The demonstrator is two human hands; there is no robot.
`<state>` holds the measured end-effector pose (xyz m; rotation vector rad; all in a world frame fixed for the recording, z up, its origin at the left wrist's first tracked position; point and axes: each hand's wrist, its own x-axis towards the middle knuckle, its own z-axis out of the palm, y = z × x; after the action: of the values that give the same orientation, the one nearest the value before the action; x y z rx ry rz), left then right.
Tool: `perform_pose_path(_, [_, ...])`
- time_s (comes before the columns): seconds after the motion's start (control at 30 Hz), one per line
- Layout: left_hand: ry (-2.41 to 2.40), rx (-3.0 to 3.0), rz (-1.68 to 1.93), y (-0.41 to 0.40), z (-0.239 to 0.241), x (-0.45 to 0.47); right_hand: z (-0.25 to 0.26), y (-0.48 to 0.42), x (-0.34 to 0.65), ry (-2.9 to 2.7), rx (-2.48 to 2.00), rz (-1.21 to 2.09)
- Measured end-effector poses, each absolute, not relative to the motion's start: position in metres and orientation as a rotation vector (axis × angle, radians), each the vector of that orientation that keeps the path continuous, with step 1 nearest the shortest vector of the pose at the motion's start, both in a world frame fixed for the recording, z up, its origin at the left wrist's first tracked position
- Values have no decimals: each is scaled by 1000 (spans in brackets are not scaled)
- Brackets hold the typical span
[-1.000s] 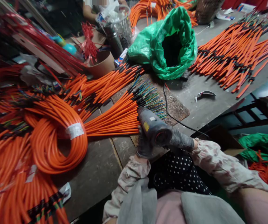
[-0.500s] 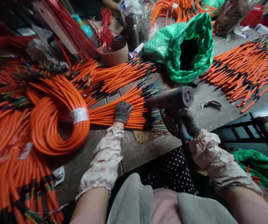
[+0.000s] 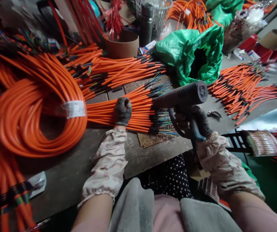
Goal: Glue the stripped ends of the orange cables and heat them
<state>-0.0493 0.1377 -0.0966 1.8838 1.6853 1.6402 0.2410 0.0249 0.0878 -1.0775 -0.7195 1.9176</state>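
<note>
Head view: left hand [image 3: 123, 111] presses orange cables [image 3: 139, 111]; right hand [image 3: 191, 120] grips heat gun [image 3: 180, 95] near bench edge [image 3: 157, 162].

The left hand [image 3: 122, 111], in a dark coated glove, rests curled on a bundle of orange sheathed cables [image 3: 138, 111], with thin multicoloured wire ends [image 3: 163, 120] spreading out past its fingers. The right hand [image 3: 192, 120], gloved too, grips the blue handle of a grey heat gun [image 3: 181, 95], whose front end sits just above the bundle. Left of the left hand's fingers lies a coil of orange cable [image 3: 39, 119] with a white label [image 3: 74, 109]; beyond them sits a green plastic bag [image 3: 192, 56].
</note>
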Motion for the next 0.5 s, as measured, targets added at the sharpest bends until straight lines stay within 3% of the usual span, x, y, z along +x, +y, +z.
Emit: perform_pose_path(0.5, [1814, 1550, 1909, 127, -89, -47, 97, 27, 231, -737, -1084, 1887])
